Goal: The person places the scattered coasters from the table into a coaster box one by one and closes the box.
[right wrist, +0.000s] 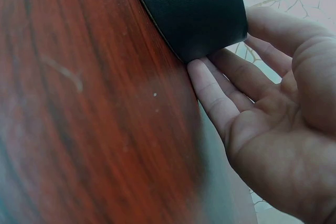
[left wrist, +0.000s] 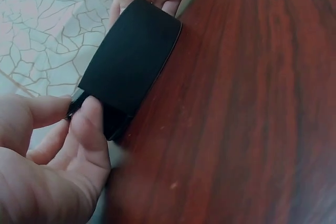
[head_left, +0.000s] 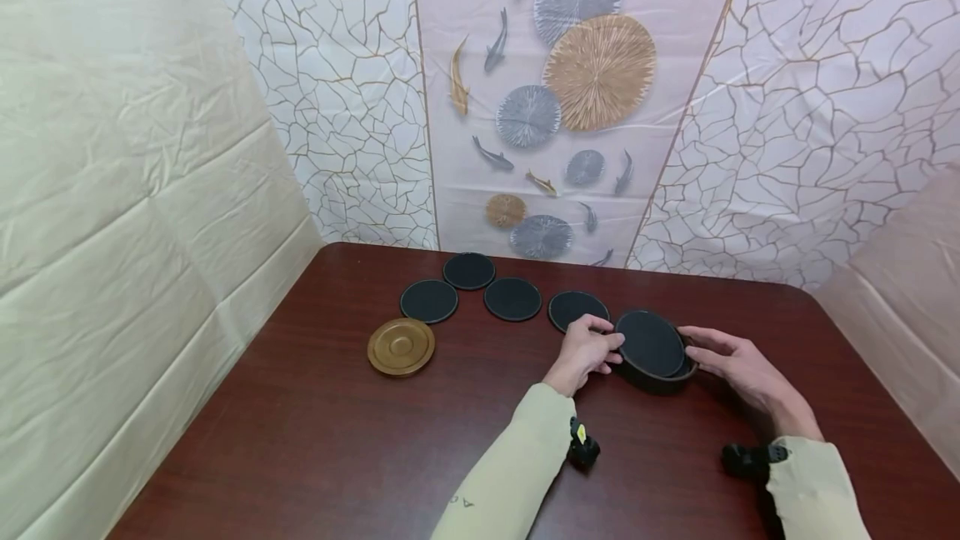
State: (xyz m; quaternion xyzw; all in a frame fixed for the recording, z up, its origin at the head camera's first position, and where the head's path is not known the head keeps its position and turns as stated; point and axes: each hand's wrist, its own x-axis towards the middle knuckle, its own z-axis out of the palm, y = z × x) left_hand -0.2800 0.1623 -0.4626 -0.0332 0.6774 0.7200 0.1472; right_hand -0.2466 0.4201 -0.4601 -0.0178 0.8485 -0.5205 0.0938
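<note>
Lower right of centre in the head view: round dark holder (head_left: 654, 367) on the wooden table (head_left: 337, 440), a black coaster (head_left: 649, 342) tilted on its rim, half in. Left hand (head_left: 587, 351) pinching the coaster's near edge, thumb (left wrist: 92, 129) and forefinger curled onto it. Right hand (head_left: 738, 365) loosely spread, fingertips (right wrist: 202, 80) touching the holder's far wall, bracing rather than gripping. Best done, by the look of it, slowly: edge lifted level, holder kept from sliding. Four more coasters in a row further up the frame, among them the nearest loose coaster (head_left: 577, 308); a tan wooden disc (head_left: 401, 346) at left.
</note>
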